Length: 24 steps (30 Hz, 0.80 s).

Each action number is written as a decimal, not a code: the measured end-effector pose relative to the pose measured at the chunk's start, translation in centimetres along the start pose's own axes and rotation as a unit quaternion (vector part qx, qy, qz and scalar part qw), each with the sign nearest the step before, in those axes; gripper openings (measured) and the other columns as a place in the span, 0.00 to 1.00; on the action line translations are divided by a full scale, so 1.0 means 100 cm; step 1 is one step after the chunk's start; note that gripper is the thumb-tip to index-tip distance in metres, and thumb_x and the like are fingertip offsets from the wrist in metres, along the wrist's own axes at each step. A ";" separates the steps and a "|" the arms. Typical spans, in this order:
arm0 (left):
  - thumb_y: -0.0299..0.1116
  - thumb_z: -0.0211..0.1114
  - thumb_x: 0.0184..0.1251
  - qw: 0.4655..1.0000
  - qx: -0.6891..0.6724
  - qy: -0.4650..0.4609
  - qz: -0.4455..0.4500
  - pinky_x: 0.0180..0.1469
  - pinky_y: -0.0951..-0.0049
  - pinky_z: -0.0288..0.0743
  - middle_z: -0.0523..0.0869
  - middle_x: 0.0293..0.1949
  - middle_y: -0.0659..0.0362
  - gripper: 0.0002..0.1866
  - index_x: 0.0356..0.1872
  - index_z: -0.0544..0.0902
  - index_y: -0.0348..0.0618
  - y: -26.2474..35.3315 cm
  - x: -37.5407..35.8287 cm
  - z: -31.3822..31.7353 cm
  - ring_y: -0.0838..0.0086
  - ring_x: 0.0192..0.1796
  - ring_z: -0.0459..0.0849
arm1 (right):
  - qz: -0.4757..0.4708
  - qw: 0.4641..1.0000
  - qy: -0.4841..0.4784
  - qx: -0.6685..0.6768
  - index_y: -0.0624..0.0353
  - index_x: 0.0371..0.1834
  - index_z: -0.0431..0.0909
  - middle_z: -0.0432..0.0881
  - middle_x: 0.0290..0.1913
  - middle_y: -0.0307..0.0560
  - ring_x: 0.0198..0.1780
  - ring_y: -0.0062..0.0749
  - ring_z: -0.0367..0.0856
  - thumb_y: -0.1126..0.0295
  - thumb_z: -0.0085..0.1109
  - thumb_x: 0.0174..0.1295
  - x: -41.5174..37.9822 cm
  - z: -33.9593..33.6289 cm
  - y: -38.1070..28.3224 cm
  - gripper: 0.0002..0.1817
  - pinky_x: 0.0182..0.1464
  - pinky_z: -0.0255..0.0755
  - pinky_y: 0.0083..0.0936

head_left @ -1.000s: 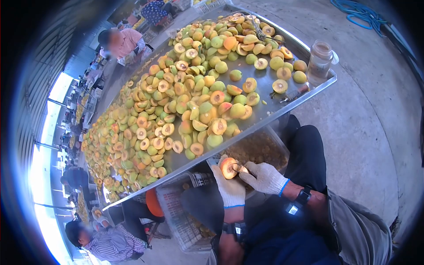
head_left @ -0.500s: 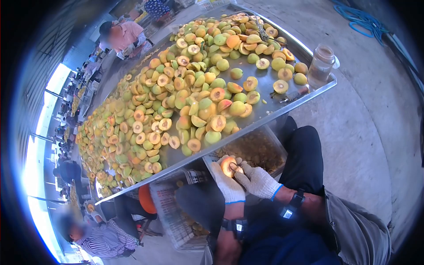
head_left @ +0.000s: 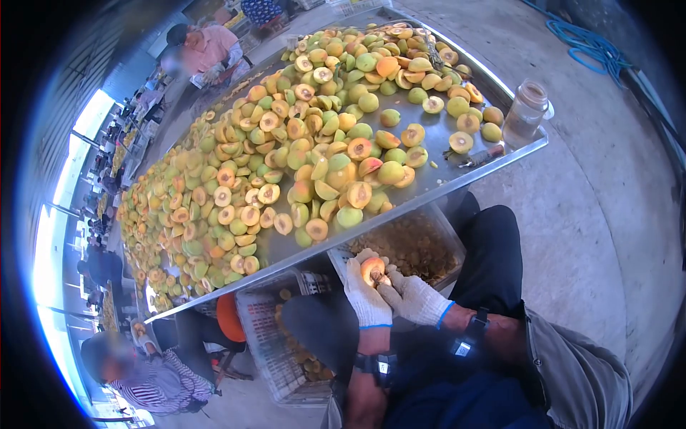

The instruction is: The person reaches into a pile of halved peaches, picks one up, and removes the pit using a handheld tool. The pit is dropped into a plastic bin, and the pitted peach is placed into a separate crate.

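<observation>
My left hand (head_left: 367, 294), in a white knit glove, is closed around a peach half (head_left: 372, 272) with its orange cut face up. My right hand (head_left: 416, 299), gloved alike, has its fingers pressed together at the right edge of that half. Something small and brownish shows at its fingertips, too small to name. Both hands are over the near side of a plastic bin (head_left: 457, 247) with brown bits in it. Beyond it is a metal table (head_left: 457, 187) heaped with peach halves (head_left: 307, 161), yellow-green with some red blush.
On the table's right corner stand a clear jar (head_left: 525, 113) and a small handled tool (head_left: 483, 156). A white crate (head_left: 268, 343) with fruit pieces sits left of my knee. Two co-workers (head_left: 161, 379) (head_left: 214, 53) are at the left. A blue hose (head_left: 589, 46) lies on the floor.
The peach half is tilted a little differently in my left hand, and my right fingers have shifted down along its edge. The whole view has moved slightly.
</observation>
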State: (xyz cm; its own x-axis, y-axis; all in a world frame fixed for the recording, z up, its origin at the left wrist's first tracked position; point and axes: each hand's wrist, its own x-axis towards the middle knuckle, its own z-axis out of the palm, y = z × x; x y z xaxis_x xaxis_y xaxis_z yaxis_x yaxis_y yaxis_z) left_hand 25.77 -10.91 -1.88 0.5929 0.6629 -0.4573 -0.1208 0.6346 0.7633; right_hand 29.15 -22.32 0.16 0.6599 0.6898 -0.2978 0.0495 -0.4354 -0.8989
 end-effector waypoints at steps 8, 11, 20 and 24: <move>0.53 0.52 0.83 0.998 0.059 0.020 -0.023 0.42 0.60 0.84 0.87 0.36 0.49 0.27 0.46 0.83 0.34 0.011 -0.002 -0.002 0.59 0.35 0.86 | 0.017 0.998 -0.051 0.022 0.70 0.60 0.77 0.86 0.41 0.76 0.47 0.71 0.86 0.47 0.47 0.80 -0.004 0.000 0.001 0.31 0.50 0.77 0.54; 0.55 0.49 0.84 0.995 0.098 0.010 0.000 0.39 0.61 0.84 0.87 0.30 0.49 0.29 0.42 0.83 0.34 0.013 0.000 -0.002 0.59 0.31 0.86 | 0.004 0.998 -0.054 0.030 0.70 0.58 0.78 0.86 0.43 0.75 0.47 0.71 0.86 0.49 0.47 0.81 -0.004 0.005 0.008 0.29 0.50 0.77 0.52; 0.64 0.44 0.84 0.990 0.128 -0.057 -0.013 0.32 0.64 0.81 0.87 0.26 0.48 0.38 0.32 0.83 0.35 0.014 0.002 -0.007 0.60 0.26 0.85 | 0.031 0.990 -0.088 0.102 0.66 0.53 0.82 0.87 0.43 0.70 0.45 0.65 0.86 0.49 0.48 0.81 -0.006 0.006 0.020 0.27 0.51 0.77 0.47; 0.65 0.43 0.84 0.986 0.151 -0.065 -0.001 0.31 0.66 0.81 0.86 0.25 0.48 0.40 0.31 0.83 0.35 0.011 0.007 -0.004 0.60 0.26 0.85 | 0.030 0.992 -0.085 0.091 0.66 0.54 0.83 0.87 0.42 0.69 0.45 0.61 0.87 0.49 0.49 0.81 -0.007 0.004 0.020 0.27 0.51 0.77 0.46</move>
State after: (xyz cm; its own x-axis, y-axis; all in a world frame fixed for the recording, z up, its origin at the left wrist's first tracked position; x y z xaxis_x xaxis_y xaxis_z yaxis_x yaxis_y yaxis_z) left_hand 25.73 -9.52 -1.55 0.6927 0.5922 -0.4117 0.1122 0.4755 0.8726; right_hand 28.51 -23.47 -1.59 0.5217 0.7597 -0.3883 -0.1328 -0.3773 -0.9165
